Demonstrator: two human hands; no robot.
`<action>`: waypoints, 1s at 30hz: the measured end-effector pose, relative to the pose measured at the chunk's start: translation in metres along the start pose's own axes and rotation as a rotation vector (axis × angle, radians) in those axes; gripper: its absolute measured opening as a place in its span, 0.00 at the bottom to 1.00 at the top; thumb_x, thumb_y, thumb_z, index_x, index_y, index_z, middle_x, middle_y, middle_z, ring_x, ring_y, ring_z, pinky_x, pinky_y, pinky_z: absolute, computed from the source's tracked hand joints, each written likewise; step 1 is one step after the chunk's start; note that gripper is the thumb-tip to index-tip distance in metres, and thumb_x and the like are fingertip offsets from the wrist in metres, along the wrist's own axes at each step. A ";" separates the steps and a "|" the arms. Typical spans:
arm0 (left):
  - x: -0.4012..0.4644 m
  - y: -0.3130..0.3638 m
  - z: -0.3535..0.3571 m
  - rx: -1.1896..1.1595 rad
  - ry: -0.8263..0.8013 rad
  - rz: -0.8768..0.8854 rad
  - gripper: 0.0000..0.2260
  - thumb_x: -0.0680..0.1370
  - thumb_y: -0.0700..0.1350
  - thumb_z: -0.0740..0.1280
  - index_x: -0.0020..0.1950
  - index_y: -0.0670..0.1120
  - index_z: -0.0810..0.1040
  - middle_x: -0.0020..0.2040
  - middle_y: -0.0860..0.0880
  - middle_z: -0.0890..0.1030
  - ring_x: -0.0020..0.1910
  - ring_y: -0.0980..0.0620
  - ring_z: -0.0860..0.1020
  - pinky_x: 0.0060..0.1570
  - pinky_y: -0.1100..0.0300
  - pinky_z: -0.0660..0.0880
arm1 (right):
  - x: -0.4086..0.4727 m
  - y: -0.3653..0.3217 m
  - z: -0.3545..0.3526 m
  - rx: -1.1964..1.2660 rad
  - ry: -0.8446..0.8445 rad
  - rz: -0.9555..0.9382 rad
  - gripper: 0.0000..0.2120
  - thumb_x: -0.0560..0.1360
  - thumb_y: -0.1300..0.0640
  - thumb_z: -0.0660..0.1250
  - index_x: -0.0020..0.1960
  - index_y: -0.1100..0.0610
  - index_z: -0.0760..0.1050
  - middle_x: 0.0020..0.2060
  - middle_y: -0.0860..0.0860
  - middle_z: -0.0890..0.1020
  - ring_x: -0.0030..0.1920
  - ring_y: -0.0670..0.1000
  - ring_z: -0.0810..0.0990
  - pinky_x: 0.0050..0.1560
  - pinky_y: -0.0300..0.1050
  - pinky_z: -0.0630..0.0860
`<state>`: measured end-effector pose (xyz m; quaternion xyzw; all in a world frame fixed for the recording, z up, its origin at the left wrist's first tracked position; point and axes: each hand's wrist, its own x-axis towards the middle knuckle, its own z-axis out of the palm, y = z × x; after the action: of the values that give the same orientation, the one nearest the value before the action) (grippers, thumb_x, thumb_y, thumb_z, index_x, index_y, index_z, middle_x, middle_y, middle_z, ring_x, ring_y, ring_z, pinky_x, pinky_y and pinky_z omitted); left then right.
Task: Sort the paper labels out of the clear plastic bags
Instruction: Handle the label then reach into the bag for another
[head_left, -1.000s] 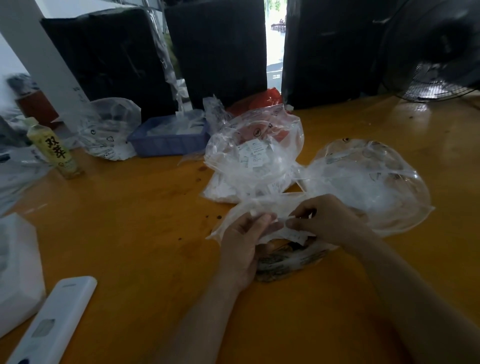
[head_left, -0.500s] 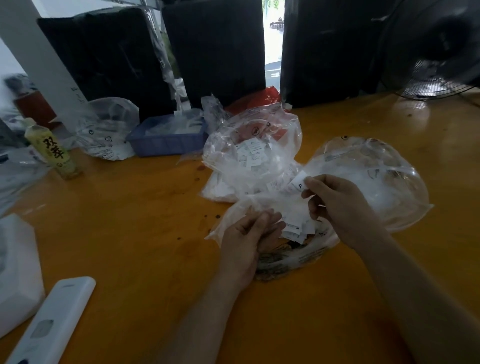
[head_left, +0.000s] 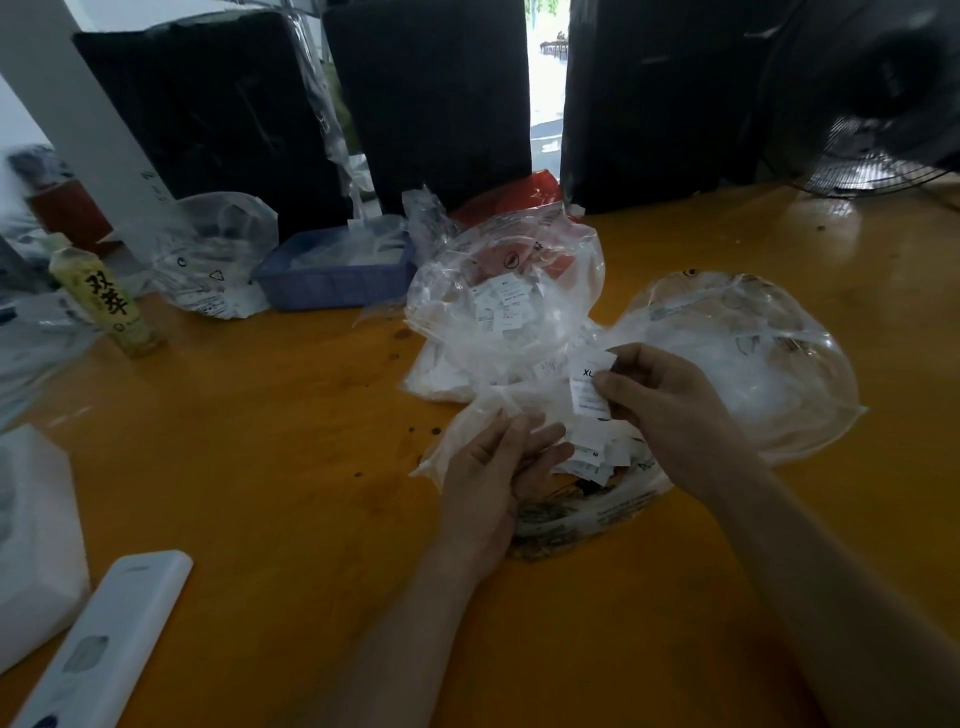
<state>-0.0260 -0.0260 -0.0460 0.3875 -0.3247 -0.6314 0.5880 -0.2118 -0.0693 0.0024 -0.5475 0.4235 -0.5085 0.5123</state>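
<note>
Our right hand (head_left: 670, 400) pinches one white paper label (head_left: 589, 387) printed XL between thumb and forefinger, lifted clear of the heap, we judge so its size can be read before it is set aside. Our left hand (head_left: 496, 467) lies with relaxed, nearly straight fingers on the mouth of the nearest clear bag (head_left: 587, 499), probably pinning the slack film open so it does not drift while labels come out; it grips nothing. Just under both hands a loose heap of labels (head_left: 597, 457) spills from that bag, too jumbled to count. Further out on the orange worktop (head_left: 260, 441) we count two more puffed clear bags: one (head_left: 498, 306) behind the hands with labels showing inside, one (head_left: 743, 358) to the right. A fourth bag (head_left: 218, 254) sits well apart at the left beside one blue tray (head_left: 332, 270), and one drink bottle (head_left: 104, 296) stands beyond it.
</note>
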 end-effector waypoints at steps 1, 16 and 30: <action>0.000 0.000 0.000 -0.004 0.002 0.002 0.18 0.78 0.52 0.71 0.62 0.41 0.83 0.59 0.40 0.87 0.59 0.41 0.86 0.54 0.58 0.83 | 0.000 0.000 0.000 -0.007 0.005 -0.004 0.02 0.80 0.63 0.68 0.49 0.60 0.79 0.37 0.49 0.83 0.40 0.49 0.81 0.46 0.43 0.81; 0.001 -0.003 -0.002 0.016 -0.060 0.006 0.16 0.77 0.46 0.72 0.63 0.42 0.84 0.62 0.42 0.86 0.62 0.43 0.85 0.59 0.59 0.81 | -0.002 0.004 0.000 -0.641 -0.044 -0.330 0.09 0.83 0.55 0.66 0.60 0.43 0.79 0.53 0.34 0.79 0.44 0.40 0.82 0.44 0.32 0.77; -0.004 -0.007 -0.004 0.214 -0.105 0.088 0.16 0.75 0.60 0.77 0.58 0.53 0.88 0.54 0.42 0.88 0.58 0.43 0.86 0.59 0.56 0.82 | 0.000 0.006 -0.004 -0.859 -0.244 -0.446 0.10 0.81 0.62 0.68 0.58 0.52 0.83 0.50 0.45 0.77 0.46 0.40 0.76 0.45 0.33 0.70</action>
<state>-0.0266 -0.0216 -0.0538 0.3998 -0.4372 -0.5862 0.5525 -0.2156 -0.0710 -0.0036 -0.8418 0.4040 -0.3176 0.1651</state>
